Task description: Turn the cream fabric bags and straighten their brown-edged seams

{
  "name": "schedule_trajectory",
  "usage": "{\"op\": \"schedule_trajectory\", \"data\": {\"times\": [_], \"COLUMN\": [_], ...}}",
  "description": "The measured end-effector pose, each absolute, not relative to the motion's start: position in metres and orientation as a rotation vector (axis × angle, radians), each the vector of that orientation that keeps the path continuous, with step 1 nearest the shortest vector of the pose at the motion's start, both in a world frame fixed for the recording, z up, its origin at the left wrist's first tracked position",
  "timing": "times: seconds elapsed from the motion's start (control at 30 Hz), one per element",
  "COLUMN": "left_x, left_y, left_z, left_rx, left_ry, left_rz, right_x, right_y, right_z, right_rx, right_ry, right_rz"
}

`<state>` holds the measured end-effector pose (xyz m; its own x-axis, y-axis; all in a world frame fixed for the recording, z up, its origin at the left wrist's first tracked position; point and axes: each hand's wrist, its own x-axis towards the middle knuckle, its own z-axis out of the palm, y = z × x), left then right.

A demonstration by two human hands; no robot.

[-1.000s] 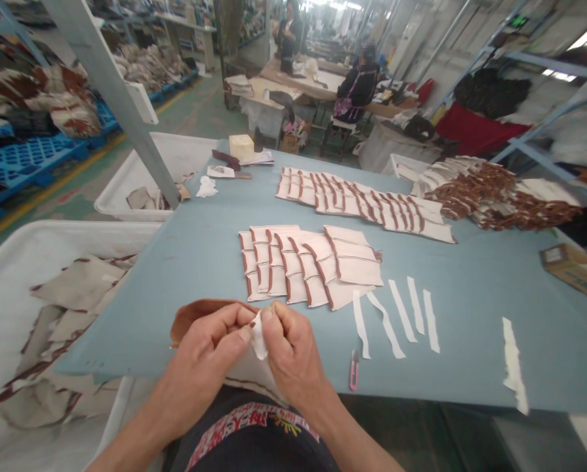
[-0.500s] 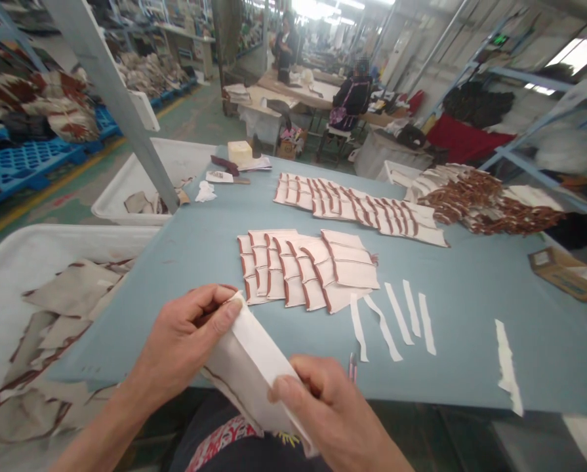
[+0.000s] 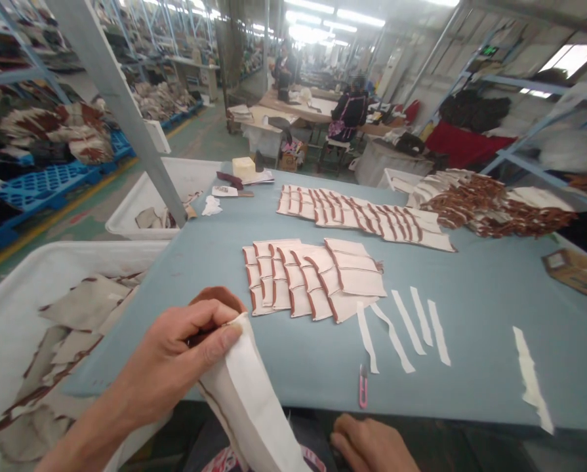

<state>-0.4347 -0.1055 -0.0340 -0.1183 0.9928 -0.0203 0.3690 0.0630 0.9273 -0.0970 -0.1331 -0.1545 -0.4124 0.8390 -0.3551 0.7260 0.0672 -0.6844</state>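
Note:
My left hand [image 3: 189, 357] is closed on the top end of a cream fabric piece [image 3: 251, 400], thumb in front. A white strip runs along the piece, and a brown edge curls behind my fingers. Its lower end hangs over my lap and leaves the picture. Apart from the fabric, my right hand [image 3: 372, 442] is low, below the table edge, with fingers curled; whatever may be inside is hidden. Pink thread snips [image 3: 363, 387] lie on the table above it. Several loose white strips [image 3: 408, 322] lie beyond, beside a fanned row of brown-edged cream pieces [image 3: 303, 278].
A longer row of cream pieces [image 3: 362, 213] lies across the blue-green table [image 3: 199, 255], with a heap of brown-edged pieces [image 3: 500, 203] at right. A white bin [image 3: 77, 252] of fabric stands left, near a metal post [image 3: 126, 111]. A person [image 3: 349, 108] sits farther back.
My right hand has let go of the fabric piece and moved right and down. My left hand keeps its hold. The snips now show fully, and the view has tilted up slightly.

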Motion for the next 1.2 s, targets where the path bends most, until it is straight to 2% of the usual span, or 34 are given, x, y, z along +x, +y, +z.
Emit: {"op": "schedule_trajectory", "data": {"times": [0.13,0.3,0.43,0.7,1.03,1.2], "left_x": [-0.43,-0.419,-0.419,-0.427,-0.431,-0.441], "left_y": [-0.108,-0.108,-0.115,-0.124,-0.121,-0.123], "left_z": [-0.026,-0.021,-0.014,-0.016,-0.021,-0.032], "left_rx": [1.457,1.726,2.009,2.126,2.477,2.467], "left_ry": [1.504,1.351,1.34,1.441,1.396,1.159], "left_rz": [0.966,0.892,0.915,0.927,0.874,0.932], "right_x": [-0.115,-0.185,-0.213,-0.222,-0.22,-0.222], "right_y": [-0.098,-0.051,-0.029,-0.028,-0.025,-0.029], "right_z": [-0.096,-0.03,-0.024,-0.031,-0.049,-0.051], "right_rx": [-1.489,-0.616,-0.353,-0.484,-0.478,-0.427], "right_ry": [-1.995,-1.972,-2.172,-2.505,-1.862,-1.647], "right_rz": [1.138,1.115,1.135,1.046,2.141,2.354]}}
